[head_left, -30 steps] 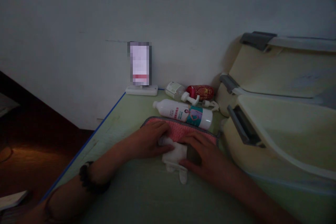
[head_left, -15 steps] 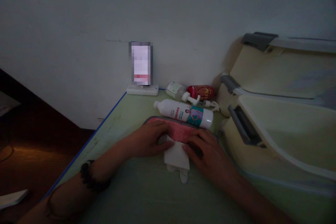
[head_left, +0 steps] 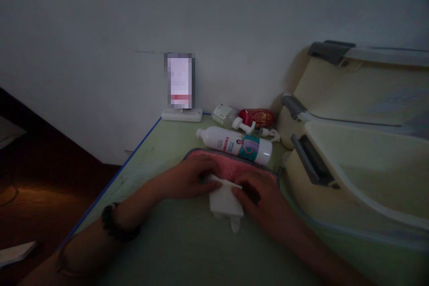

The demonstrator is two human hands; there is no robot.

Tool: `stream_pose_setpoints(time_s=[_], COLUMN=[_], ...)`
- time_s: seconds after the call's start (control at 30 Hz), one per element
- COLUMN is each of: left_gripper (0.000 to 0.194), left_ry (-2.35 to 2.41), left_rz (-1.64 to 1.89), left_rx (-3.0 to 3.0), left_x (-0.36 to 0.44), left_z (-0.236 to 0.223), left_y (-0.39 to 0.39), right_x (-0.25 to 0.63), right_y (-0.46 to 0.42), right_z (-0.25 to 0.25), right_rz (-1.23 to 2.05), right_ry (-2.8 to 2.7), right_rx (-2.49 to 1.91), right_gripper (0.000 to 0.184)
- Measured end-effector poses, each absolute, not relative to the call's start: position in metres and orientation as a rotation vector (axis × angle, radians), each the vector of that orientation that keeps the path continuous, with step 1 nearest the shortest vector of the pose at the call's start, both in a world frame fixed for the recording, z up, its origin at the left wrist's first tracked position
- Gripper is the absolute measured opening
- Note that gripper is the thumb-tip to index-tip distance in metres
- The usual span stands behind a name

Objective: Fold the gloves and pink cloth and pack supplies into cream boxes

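Observation:
Between my hands is a small folded white piece point(head_left: 226, 201), like tissue or thin cloth; I cannot tell which. Pale rounded tabs stick out under its near edge. My left hand point(head_left: 196, 176) grips the upper left corner, thumb on top and fingers curled beyond it. The upper right corner is in my right hand point(head_left: 259, 190), pinched in the same way, with the fingertips partly hidden. Just behind lies a pink cloth point(head_left: 231, 165) with a dark checked border, partly covered by my fingers. A white bottle point(head_left: 217, 138) with a teal label lies on its side beyond the cloth.
A clear pump bottle point(head_left: 224, 115), a red can-like container point(head_left: 259, 117) and a loose white pump head point(head_left: 270, 134) lie near the wall. A phone point(head_left: 180, 80) stands on a white base point(head_left: 182, 115). Cream bins point(head_left: 321, 201) line the right side of the green table point(head_left: 150, 138).
My right fingers have drawn in slightly closer to the white piece, and its top edge is lifted a little. My left hand is almost unmoved.

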State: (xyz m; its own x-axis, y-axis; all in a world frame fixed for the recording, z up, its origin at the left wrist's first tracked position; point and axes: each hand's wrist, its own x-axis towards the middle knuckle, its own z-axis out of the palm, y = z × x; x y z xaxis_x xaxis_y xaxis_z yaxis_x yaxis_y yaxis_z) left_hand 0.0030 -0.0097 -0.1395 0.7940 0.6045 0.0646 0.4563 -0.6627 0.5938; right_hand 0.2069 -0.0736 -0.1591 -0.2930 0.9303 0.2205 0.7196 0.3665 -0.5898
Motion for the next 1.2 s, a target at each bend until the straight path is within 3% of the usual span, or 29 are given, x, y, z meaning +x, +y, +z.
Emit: stream_pose_setpoints(time_s=[0.37, 0.5, 0.63, 0.8, 1.2], left_gripper=[0.015, 0.029, 0.018, 0.034, 0.017], left_ry=[0.751, 0.687, 0.729, 0.745, 0.754], left_rz=[0.504, 0.544, 0.439, 0.596, 0.864], left_rx=[1.67, 1.59, 1.638, 1.58, 1.57], left_x=[0.009, 0.01, 0.009, 0.01, 0.01], left_z=[-0.141, -0.142, -0.145, -0.145, -0.149], left_y=[-0.012, -0.012, -0.011, -0.012, -0.009], right_x=[0.208, 0.208, 0.208, 0.206, 0.208], right_y=[-0.077, -0.076, -0.077, -0.076, -0.077], right_z=[-0.158, -0.156, -0.154, -0.154, -0.15], right_rz=[0.827, 0.871, 0.878, 0.899, 0.958], right_ry=[-1.76, -1.704, -1.679, -1.641, -1.543], right_rx=[-1.357, -1.339, -1.325, -1.318, -1.293], right_gripper=[0.014, 0.015, 0.013, 0.015, 0.02])
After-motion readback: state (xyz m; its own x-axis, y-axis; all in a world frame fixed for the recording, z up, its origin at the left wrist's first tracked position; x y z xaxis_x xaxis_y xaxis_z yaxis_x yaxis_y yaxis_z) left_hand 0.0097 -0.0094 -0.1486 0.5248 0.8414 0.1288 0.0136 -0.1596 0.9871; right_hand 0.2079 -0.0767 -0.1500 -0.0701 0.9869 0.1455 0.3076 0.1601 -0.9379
